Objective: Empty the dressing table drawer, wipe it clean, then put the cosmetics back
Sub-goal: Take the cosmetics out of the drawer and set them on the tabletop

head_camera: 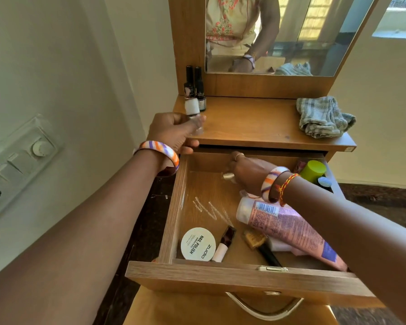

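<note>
Head view: left hand [174,132] pinches a white-capped nail polish bottle [192,111], small, glass, breakable; right hand [246,172] grasps a small pale item in the drawer [174,207]; best gripped round the body.

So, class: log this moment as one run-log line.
stage: emptying drawer | left hand: holds small bottle over tabletop | right hand: reaching inside | cloth: unused
</note>
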{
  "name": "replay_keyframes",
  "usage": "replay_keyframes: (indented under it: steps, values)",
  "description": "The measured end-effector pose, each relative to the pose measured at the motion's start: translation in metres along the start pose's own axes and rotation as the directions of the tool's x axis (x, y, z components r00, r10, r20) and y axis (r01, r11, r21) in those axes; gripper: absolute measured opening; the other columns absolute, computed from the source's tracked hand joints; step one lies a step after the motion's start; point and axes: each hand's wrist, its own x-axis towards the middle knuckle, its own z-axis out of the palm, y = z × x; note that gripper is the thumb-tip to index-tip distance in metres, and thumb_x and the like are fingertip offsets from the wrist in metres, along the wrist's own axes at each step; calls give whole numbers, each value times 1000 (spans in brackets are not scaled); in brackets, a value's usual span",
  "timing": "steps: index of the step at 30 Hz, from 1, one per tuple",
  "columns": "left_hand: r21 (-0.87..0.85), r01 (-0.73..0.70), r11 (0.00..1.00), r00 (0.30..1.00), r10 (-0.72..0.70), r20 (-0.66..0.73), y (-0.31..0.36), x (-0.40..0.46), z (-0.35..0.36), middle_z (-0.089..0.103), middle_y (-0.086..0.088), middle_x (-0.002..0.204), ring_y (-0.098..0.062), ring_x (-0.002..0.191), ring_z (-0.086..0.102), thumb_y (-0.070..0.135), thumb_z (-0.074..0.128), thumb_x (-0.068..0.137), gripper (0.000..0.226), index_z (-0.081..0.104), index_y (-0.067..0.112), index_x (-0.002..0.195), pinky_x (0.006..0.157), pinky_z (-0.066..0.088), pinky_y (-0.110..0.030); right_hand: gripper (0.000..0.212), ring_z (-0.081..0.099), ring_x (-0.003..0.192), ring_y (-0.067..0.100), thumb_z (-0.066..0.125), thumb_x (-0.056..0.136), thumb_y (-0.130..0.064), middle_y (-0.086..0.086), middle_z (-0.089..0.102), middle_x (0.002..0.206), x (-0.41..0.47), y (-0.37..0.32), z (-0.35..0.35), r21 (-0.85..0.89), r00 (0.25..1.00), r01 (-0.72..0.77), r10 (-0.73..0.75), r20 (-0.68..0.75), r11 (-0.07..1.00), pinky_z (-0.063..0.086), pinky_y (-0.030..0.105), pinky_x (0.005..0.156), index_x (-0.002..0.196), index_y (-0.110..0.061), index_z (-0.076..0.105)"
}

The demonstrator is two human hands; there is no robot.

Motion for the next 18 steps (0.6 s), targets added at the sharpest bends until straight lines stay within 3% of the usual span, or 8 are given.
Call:
replay_keyframes:
  steps: [2, 5, 7, 9, 12, 14, 16, 18]
  values:
    - [197, -110, 974, 984, 134, -115, 2, 10, -3, 67, 2, 80, -10, 63, 64, 34, 70, 81, 30, 66, 12, 101, 52, 54, -17, 34, 58, 104, 26, 49, 94, -15, 12, 51, 125, -1, 0, -22, 243, 995, 33, -9, -101, 970, 47, 26, 80, 127, -4, 53]
    - [343, -152, 927, 955, 227, -192, 7, 26, -5, 69, -11, 104, -24, 94, 67, 30, 73, 79, 44, 64, 5, 114, 82, 56, -34, 24, 53, 81, 12, 56, 90, -15, -3, 56, 95, -2, 2, -57, 557, 913, 114, 135, -386, 823, 36, 8, 60, 112, -12, 64]
    - [450, -151, 880, 949, 257, -184, 10, 35, -5, 66, -13, 115, -25, 105, 63, 29, 73, 79, 47, 60, 3, 116, 83, 47, -24, 17, 50, 70, 7, 64, 84, -16, -8, 56, 86, 4, 5, -74, 719, 843, 152, 290, -453, 678, 39, 8, 58, 101, -16, 62]
    - [499, -155, 853, 949, 269, -166, 11, 43, -3, 64, -14, 120, -25, 110, 61, 27, 73, 79, 47, 59, 3, 117, 81, 40, -23, 17, 54, 70, 8, 70, 80, -18, -5, 61, 88, 20, 7, -83, 782, 797, 150, 395, -458, 605, 47, 15, 62, 95, -18, 61]
    - [512, -171, 841, 949, 281, -144, 11, 53, 0, 64, -13, 121, -25, 109, 61, 24, 73, 80, 44, 60, 4, 117, 81, 40, -24, 27, 64, 84, 19, 74, 75, -19, 6, 68, 99, 46, 8, -89, 826, 756, 90, 502, -421, 557, 56, 29, 75, 100, -11, 66]
    - [519, -182, 835, 948, 289, -132, 8, 58, 2, 65, -12, 119, -25, 107, 61, 25, 72, 81, 42, 61, 6, 116, 79, 39, -23, 30, 62, 85, 17, 75, 75, -19, 5, 66, 97, 60, 5, -89, 828, 743, 62, 528, -412, 558, 55, 20, 72, 102, -9, 66]
    - [516, -193, 834, 945, 301, -132, 5, 62, 3, 66, -13, 116, -24, 102, 61, 26, 71, 81, 40, 63, 6, 115, 79, 38, -22, 30, 55, 82, 10, 74, 77, -19, -1, 60, 91, 71, 1, -89, 811, 739, 49, 525, -423, 584, 44, 4, 57, 104, -9, 66]
    - [511, -196, 837, 939, 310, -148, 2, 66, 3, 67, -14, 113, -22, 96, 60, 27, 70, 82, 37, 65, 5, 112, 77, 38, -21, 30, 52, 81, 8, 73, 78, -18, -2, 58, 90, 79, -1, -88, 809, 742, 42, 524, -419, 587, 39, 4, 51, 105, -8, 66]
